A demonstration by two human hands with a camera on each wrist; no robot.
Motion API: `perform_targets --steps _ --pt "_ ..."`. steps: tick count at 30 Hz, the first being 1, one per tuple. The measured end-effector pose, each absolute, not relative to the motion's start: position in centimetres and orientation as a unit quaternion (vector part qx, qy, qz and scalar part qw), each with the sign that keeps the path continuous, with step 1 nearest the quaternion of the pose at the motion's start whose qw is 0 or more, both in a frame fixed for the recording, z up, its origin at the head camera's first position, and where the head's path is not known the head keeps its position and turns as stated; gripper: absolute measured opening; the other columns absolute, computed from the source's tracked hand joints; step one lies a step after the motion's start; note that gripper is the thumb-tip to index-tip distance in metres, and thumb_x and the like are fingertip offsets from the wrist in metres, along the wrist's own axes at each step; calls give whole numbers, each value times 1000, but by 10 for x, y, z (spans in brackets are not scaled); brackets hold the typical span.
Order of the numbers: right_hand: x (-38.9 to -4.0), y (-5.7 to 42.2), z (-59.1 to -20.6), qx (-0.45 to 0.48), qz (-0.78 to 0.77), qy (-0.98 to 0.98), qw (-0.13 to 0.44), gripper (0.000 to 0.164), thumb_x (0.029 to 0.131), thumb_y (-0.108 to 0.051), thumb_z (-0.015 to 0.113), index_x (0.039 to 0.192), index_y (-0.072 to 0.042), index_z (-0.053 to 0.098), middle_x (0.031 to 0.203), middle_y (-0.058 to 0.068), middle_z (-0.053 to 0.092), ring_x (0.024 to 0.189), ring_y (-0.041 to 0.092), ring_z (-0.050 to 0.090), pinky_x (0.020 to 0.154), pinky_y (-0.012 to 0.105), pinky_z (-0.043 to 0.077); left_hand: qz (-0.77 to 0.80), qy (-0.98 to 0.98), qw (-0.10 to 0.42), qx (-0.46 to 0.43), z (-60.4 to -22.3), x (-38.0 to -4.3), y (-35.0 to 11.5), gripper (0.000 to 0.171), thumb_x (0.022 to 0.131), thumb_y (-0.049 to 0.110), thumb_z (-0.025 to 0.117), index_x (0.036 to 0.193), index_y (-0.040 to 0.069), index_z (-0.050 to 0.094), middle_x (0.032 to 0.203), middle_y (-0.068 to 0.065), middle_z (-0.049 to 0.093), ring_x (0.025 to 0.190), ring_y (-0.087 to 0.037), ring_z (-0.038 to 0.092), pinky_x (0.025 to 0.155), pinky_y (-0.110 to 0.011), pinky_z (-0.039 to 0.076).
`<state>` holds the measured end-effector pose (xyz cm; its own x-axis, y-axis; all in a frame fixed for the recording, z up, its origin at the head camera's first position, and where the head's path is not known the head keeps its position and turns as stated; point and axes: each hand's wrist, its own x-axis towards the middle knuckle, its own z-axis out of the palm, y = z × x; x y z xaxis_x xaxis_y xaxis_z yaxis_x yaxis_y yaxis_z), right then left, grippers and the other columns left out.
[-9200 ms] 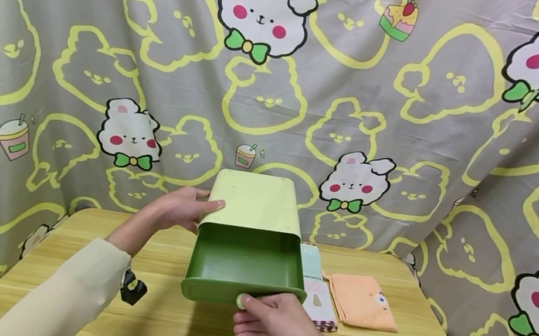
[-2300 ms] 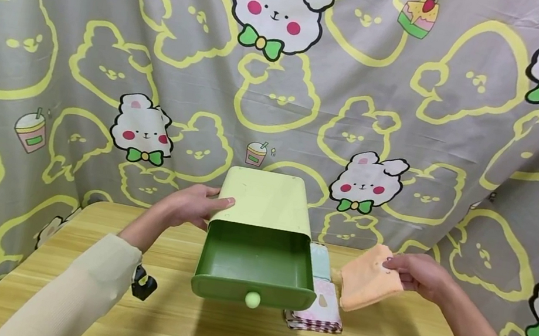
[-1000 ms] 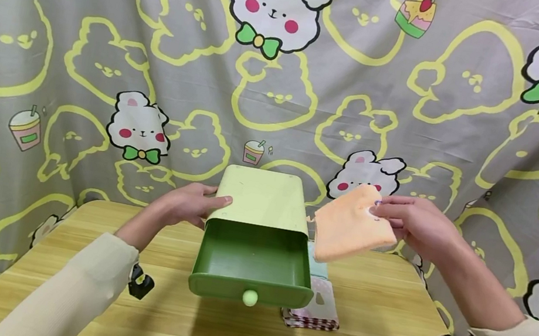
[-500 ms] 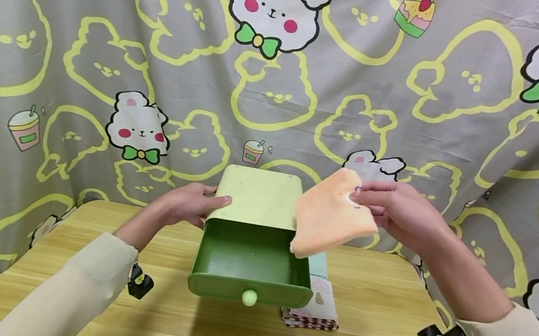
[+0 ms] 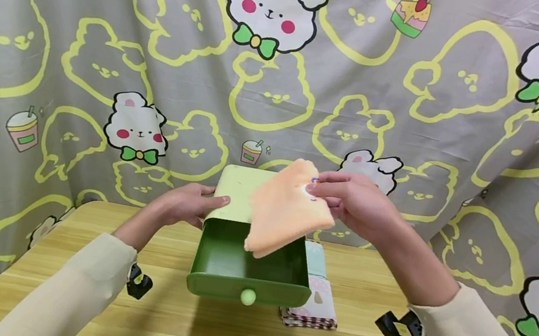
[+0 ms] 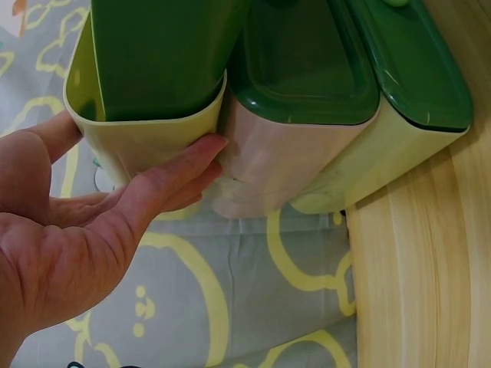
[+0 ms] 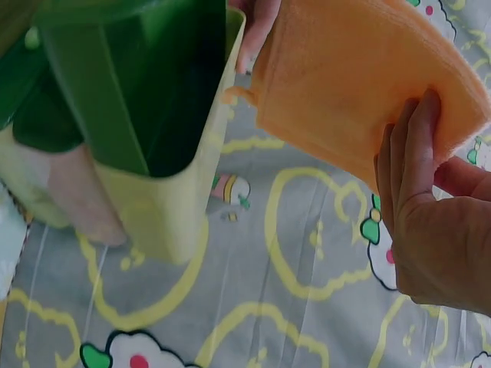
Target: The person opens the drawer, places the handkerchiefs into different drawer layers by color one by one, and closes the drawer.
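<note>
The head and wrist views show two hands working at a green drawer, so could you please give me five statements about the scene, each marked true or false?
1. The right hand pinches the orange cloth. True.
2. The green drawer with the left hand at its casing is fully shut. False: it is pulled open.
3. The knob on that drawer is light green. True.
4. The pale pink cloth is inside the drawer. False: it lies on the table, to the drawer's right in the head view.
5. The left hand grips the pale yellow casing. True.
</note>
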<state>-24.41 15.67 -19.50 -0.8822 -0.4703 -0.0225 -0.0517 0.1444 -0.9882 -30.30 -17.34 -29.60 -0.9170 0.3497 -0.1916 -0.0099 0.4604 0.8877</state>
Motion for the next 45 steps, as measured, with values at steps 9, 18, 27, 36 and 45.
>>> perform_targets --steps 9,18,27,36,45 --pt "-236 121 -203 -174 -651 715 183 17 98 -10 64 109 3 60 81 1 60 64 11 56 61 22 50 517 832 176 99 -298 -305 -173 68 107 29 49 161 0 19 111 -15 65 95 -22 68 88 -43 60" --pt "-225 95 -219 -154 -665 700 211 13 97 -7 64 107 0 61 84 2 67 67 11 65 64 25 57 519 832 173 99 -298 -304 -174 71 105 26 53 162 3 17 82 -3 65 82 -18 70 81 -39 61" --pt "-224 98 -243 -126 -652 717 213 28 97 -10 65 121 5 62 96 7 73 80 18 74 77 35 63 511 836 170 107 -297 -304 -173 70 105 42 54 159 4 30 70 0 53 75 -14 60 86 -42 61" --pt "-224 109 -263 -124 -636 730 217 19 96 -12 67 105 4 62 89 6 69 79 16 71 76 33 62 498 844 173 103 -298 -305 -174 79 105 45 54 162 2 19 137 -21 59 125 -37 60 95 -47 57" --pt "-226 120 -276 -132 -606 747 239 17 96 -13 66 96 1 57 77 2 56 66 13 52 67 27 54 507 838 174 101 -299 -306 -175 78 105 44 54 162 3 20 128 -20 67 120 -35 65 93 -46 58"
